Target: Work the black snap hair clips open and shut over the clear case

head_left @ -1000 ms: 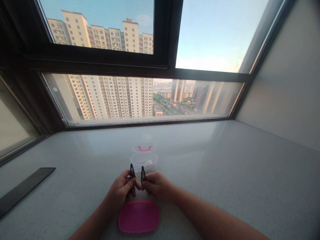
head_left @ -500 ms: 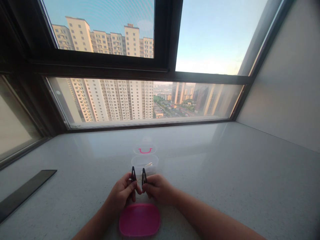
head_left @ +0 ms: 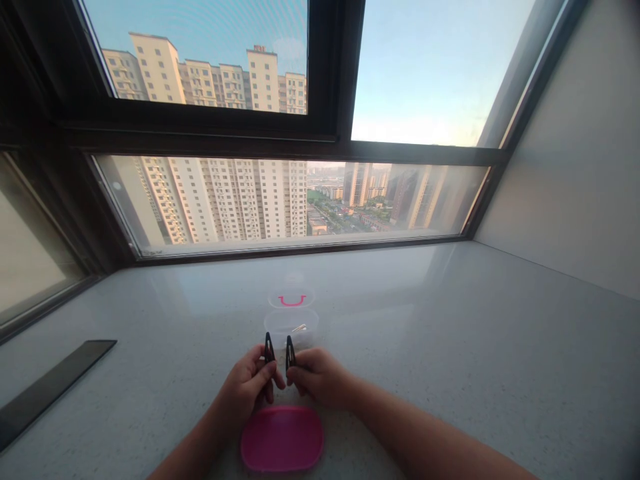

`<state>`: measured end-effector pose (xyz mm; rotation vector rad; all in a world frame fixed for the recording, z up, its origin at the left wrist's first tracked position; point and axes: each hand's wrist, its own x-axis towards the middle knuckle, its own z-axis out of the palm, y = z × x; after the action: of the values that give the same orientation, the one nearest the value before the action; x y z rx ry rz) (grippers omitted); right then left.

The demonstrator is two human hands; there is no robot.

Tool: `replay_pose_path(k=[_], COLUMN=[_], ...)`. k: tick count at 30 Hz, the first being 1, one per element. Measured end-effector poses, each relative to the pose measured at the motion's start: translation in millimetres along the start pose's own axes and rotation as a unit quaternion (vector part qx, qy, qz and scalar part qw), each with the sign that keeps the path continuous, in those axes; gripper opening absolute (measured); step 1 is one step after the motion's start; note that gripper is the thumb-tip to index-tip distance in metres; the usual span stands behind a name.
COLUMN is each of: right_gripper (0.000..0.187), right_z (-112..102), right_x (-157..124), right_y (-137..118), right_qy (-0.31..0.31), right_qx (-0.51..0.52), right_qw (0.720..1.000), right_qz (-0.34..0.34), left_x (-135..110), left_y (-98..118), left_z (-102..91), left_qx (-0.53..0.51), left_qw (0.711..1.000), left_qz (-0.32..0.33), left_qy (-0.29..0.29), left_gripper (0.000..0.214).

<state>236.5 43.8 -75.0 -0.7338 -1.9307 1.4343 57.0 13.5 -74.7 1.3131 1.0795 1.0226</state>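
Note:
My left hand (head_left: 253, 380) pinches a black snap hair clip (head_left: 269, 347), its narrow end pointing up. A second black snap hair clip (head_left: 290, 352), also upright, is between the thumb and fingers of my right hand (head_left: 320, 377). The two clips stand side by side with a small gap. Just beyond them sits a clear oval plastic container (head_left: 273, 322) with a few thin light-coloured items (head_left: 299, 327) inside; its near part is hidden behind my hands. Closer to me, below my hands, lies a pink oval lid (head_left: 283, 439).
Behind the container is a clear piece with a pink handle (head_left: 292, 301). A dark flat strip (head_left: 55, 393) lies at the left on the pale speckled sill (head_left: 425, 347). Dark-framed windows (head_left: 320, 150) rise at the back, and a white wall (head_left: 575, 173) closes the right side.
Both hands keep hold of their clips in nearly the same pose. The whole view has shifted very slightly; nothing has been picked up or let go.

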Motion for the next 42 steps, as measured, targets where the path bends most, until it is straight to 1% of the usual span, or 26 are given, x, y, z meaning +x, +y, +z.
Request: replay_pose_path(k=[7, 13, 23, 28, 33, 38, 42], right_gripper=[0.018, 0.019, 0.024, 0.022, 0.023, 0.023, 0.022], right_z=[-0.4, 0.0, -0.9, -1.4, -1.6, -1.7, -1.9], right_x=[-1.0, -0.2, -0.2, 0.3, 1.0, 0.4, -0.3], right_y=[-4.5, 0.1, 4.9, 3.5, 6.4, 8.3, 7.0], right_qy=[0.001, -0.003, -0.011, -0.017, -0.019, -0.02, -0.02], right_qx=[0.006, 0.035, 0.05, 0.067, 0.06, 0.059, 0.052], right_qw=[1.0, 0.999, 0.999, 0.997, 0.998, 0.998, 0.998], right_qz=[0.009, 0.016, 0.018, 0.026, 0.027, 0.026, 0.019], left_x=[-1.4, -1.7, -2.6, -2.7, -2.6, -1.1, -1.0], left_y=[3.0, 1.6, 1.3, 3.4, 4.7, 0.9, -0.5], left_z=[0.8, 0.8, 1.3, 1.9, 1.8, 0.3, -0.2], left_qx=[0.003, -0.005, 0.008, 0.011, 0.011, 0.009, 0.004], left_qw=[1.0, 1.0, 1.0, 1.0, 1.0, 1.0, 1.0], left_qz=[-0.012, -0.024, -0.011, -0.012, -0.013, -0.003, -0.011], left_qy=[-0.002, -0.002, -0.002, -0.003, -0.005, -0.007, -0.007], left_gripper=[0.028, 0.029, 0.027, 0.029, 0.03, 0.028, 0.027])
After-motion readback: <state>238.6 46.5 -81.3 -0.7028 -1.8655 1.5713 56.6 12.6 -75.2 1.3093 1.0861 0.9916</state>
